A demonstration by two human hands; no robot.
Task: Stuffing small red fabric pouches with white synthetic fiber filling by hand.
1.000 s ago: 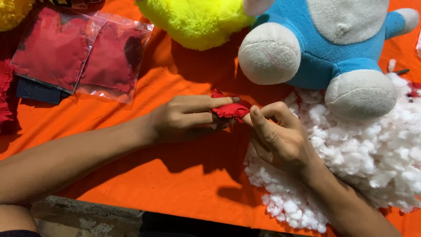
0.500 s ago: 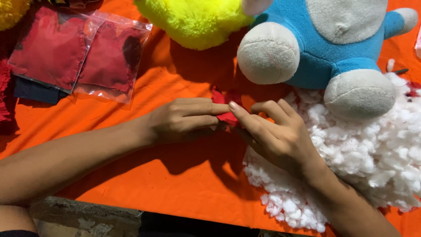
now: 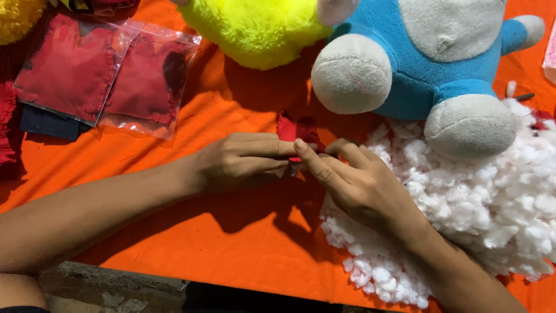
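Both hands pinched one small red felt piece (image 3: 297, 132) between them: the left hand (image 3: 240, 159) lay palm-down on the orange cloth (image 3: 231, 243), its fingers stretched flat along the piece's near edge and its fingertips closed on it, while the right hand (image 3: 362, 185) came in from the other side, with its forefinger pressed against the same edge and the other fingers curled behind. How much of the piece was folded under the fingers could not be told; only its upper part stood clear, dark red and slightly crumpled, just in front of the white foot of the blue plush toy (image 3: 440, 52). That toy sat at the far right of the cloth, its two pale feet pointing toward the person. Beside it on the left lay a yellow plush toy (image 3: 255, 29), touching the blue one. White stuffing (image 3: 498, 203) was heaped under and around the right wrist and ran up to the blue toy's nearer foot. At far left two clear bags (image 3: 110, 75) of red felt lay side by side, overlapping a dark cloth scrap (image 3: 46, 124). Both forearms reached in from the near edge of the table, the left one long across the cloth and the right one over the stuffing
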